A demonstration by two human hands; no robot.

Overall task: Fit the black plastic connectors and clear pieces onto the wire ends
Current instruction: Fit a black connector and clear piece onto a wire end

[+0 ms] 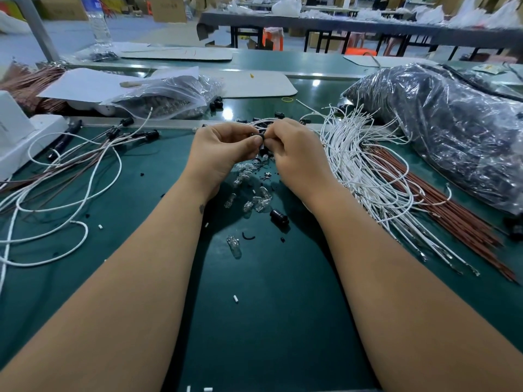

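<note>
I pinch a black connector (261,136) between both sets of fingers, my left hand (219,154) and right hand (294,154) curled around it above the green worktop (271,321). White wire (264,122) runs from it. Clear bulbs (254,199) lie scattered beneath, white wires (368,171) heaped right, finished leads (85,154) left. Plastic bags of parts (452,128) sit beyond; long tables (353,24) fill the room.
</note>
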